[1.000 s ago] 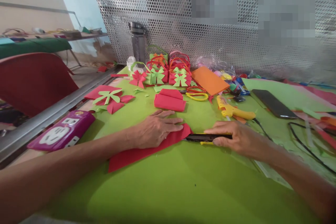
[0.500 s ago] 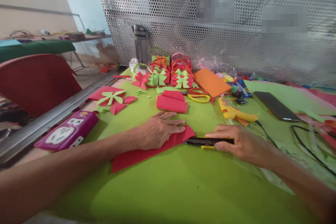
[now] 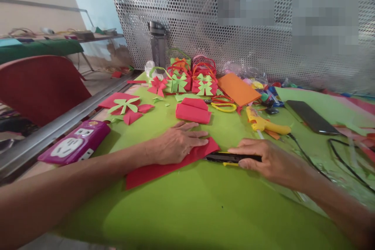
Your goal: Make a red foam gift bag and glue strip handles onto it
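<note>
My left hand (image 3: 175, 142) lies flat on a folded strip of red paper (image 3: 152, 175), fingers stretched out and pressing it against the green table cover (image 3: 187, 211). In my right hand (image 3: 263, 158) is a black and yellow utility knife (image 3: 225, 157), held almost level. Its front end touches the lower right edge of the red paper; whether the blade is inside the fold cannot be made out. Just beyond my left fingers sits a folded red paper box (image 3: 193, 111).
Small paper gift bags (image 3: 203, 84) with bows stand at the back near a bottle (image 3: 158, 45). Yellow scissors (image 3: 224, 106), a glue gun (image 3: 266, 125) and a phone (image 3: 312, 117) lie to the right. A purple power strip (image 3: 74, 142) is at left, below paper cutouts (image 3: 124, 105).
The view has shifted slightly. The knife's front end sits a little further left along the red paper's edge. My left hand stays pressed in place.
</note>
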A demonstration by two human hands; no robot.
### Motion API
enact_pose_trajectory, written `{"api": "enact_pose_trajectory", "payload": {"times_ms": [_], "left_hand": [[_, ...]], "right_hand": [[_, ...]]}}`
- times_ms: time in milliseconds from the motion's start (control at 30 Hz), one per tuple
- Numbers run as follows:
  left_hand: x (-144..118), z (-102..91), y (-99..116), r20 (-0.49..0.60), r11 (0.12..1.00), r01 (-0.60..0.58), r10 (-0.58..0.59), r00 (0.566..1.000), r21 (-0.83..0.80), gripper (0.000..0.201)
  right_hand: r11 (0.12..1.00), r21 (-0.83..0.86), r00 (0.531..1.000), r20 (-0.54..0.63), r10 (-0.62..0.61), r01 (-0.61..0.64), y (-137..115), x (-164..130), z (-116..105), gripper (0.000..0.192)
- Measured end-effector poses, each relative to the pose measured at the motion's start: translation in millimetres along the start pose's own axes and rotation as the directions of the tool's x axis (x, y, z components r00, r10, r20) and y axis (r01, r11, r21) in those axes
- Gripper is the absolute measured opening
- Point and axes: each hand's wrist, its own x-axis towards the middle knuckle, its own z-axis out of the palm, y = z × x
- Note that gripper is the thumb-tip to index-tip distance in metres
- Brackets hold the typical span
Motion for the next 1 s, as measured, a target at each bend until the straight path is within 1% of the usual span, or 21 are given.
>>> {"api": "enact_pose_trajectory", "payload": {"times_ms": [67, 167, 300, 467, 633, 833, 1000], "left_hand": [[0, 0.6, 0, -0.014, 1.0, -0.023, 0.023, 1.0, 0.006, 0.048], [0, 1.8, -1, -0.029, 1.0, -0.027, 0.027, 0.999, 0.013, 0.048], [1, 2.4, -1, -0.022, 1.0, -0.023, 0.024, 0.999, 0.02, 0.048], [0, 2.3, -1, -0.015, 1.0, -0.017, 0.017, 1.0, 0.012, 0.048], [-1, 1.6, -1, -0.013, 1.0, -0.011, 0.011, 1.0, -0.009, 0.049], [-1, 0.1, 1, 0.0, 1.0, 0.014, -0.014, 1.0, -0.018, 0.048], [0, 0.1, 2, 0.006, 1.0, 0.016, -0.016, 1.0, -0.01, 0.047]], "right_hand": [[1.0, 0.005, 1.0, 0.002, 0.009, -0.009, 0, 0, 0, 0.03], [1.0, 0.008, 1.0, 0.004, 0.011, -0.011, 0, 1, 1, 0.031], [1.0, 0.03, 1.0, 0.007, -0.007, 0.007, 0, 2, 4, 0.032], [1.0, 0.018, 1.0, 0.019, 0.008, -0.008, -5, 3, 5, 0.031], [0.999, 0.043, 1.0, 0.016, -0.007, 0.006, -8, 3, 6, 0.031], [0.999, 0.032, 1.0, 0.01, 0.021, -0.021, -19, 4, 6, 0.03], [1.0, 0.021, 1.0, 0.012, -0.002, 0.002, -24, 5, 8, 0.027]]}}
